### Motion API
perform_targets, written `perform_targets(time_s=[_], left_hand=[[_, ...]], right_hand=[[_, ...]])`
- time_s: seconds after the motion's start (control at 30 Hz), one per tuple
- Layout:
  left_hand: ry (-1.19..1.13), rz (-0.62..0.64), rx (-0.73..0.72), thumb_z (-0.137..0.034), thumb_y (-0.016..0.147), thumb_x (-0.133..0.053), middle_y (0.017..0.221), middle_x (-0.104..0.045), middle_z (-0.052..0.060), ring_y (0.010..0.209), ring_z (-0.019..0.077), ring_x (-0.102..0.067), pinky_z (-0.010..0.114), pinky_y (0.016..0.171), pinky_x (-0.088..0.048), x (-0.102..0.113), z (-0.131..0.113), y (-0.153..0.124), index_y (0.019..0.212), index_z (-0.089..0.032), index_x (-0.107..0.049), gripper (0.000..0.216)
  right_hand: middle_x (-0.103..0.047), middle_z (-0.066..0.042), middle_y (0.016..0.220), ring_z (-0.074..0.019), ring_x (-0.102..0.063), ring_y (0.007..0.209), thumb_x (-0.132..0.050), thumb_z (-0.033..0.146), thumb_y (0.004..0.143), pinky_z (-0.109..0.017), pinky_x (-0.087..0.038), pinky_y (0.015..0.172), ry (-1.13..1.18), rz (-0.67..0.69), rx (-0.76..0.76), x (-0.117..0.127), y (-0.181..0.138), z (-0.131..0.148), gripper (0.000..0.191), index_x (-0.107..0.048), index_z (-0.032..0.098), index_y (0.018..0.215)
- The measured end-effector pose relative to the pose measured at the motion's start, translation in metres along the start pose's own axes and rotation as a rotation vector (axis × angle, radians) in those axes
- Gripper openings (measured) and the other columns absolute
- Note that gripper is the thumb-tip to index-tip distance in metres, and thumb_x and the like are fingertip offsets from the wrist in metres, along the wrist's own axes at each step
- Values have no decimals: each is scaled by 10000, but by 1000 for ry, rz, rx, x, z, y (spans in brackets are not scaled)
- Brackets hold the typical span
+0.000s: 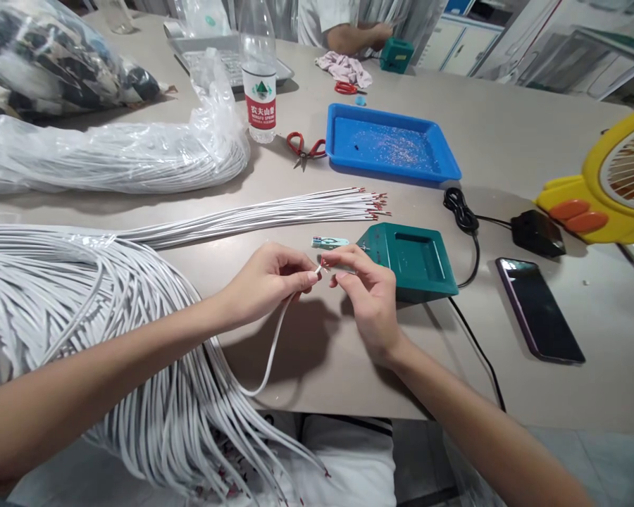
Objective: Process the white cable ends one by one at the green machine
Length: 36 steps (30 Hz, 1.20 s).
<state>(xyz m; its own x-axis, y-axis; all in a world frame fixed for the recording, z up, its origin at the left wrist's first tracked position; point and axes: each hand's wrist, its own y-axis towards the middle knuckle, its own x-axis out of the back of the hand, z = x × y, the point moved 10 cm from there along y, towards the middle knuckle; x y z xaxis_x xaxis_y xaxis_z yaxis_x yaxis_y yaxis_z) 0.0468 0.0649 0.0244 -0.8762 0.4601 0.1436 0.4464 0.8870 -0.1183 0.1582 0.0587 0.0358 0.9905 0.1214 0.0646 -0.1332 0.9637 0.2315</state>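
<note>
My left hand [272,282] pinches a white cable [275,338] close to its end, where thin reddish wires stick out. Close by on the right, my right hand [367,292] has its thumb and forefinger at those wire ends; whether they grip the strands is too fine to tell. Just behind my right fingers sits a green wire-stripping machine [417,260] with a pale clip-like head on its left side. The cable runs down from my left hand into a big bundle of white cables [153,380] that hangs over the table's front edge.
Another bunch of white cables [275,215] with red ends lies behind my hands. Farther back are red-handled snips [305,149], a blue tray [343,165] with scraps, a water bottle [260,105] and bagged cables [110,158]. A phone [539,310], black adapter [537,234] and yellow fan [602,183] stand right. A person [343,32] sits opposite.
</note>
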Motion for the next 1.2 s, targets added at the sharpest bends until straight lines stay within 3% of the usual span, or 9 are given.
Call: perform_targets(time_s=[0.43,0.67,0.9,1.07,1.2], left_hand=[[-137,-74,9,-199,766,-627,551,-580,14,455,82,-514,205,459,-411,8,1,0,657,-78,-653,164],[-150,-33,-9,-214,770,-631,526,-555,-3,455,81,-505,206,459,-406,4,-2,0,674,-80,-665,168],[-84,-18,7,-222,772,-632,571,-589,14,476,83,-516,206,474,-413,1,-3,-1,682,-81,-668,171],[-33,3,-16,-218,784,-614,596,-601,20,485,77,-505,191,472,-396,-3,-8,-3,696,-84,-667,168],[206,-49,-190,-200,811,-587,573,-578,9,483,73,-455,188,466,-358,-1,-20,-6,726,-104,-681,159]], right_hand=[[-594,-55,936,-179,-585,864,-486,118,839,-328,-519,693,-131,-52,179,4,-6,10,236,-664,225,950],[-579,-61,968,-188,-587,905,-633,235,806,-309,-550,699,-192,-34,148,-2,-4,13,176,-624,226,982],[-637,-47,892,-169,-605,804,-594,227,847,-310,-531,674,-224,-27,195,-3,-4,14,60,-643,222,881],[-623,-27,782,-153,-572,732,-538,177,872,-306,-470,677,-361,-12,321,-5,-6,27,120,-601,208,775],[-571,-15,712,-135,-520,656,-530,203,861,-281,-425,609,-269,36,192,-5,-1,21,151,-562,191,714]])
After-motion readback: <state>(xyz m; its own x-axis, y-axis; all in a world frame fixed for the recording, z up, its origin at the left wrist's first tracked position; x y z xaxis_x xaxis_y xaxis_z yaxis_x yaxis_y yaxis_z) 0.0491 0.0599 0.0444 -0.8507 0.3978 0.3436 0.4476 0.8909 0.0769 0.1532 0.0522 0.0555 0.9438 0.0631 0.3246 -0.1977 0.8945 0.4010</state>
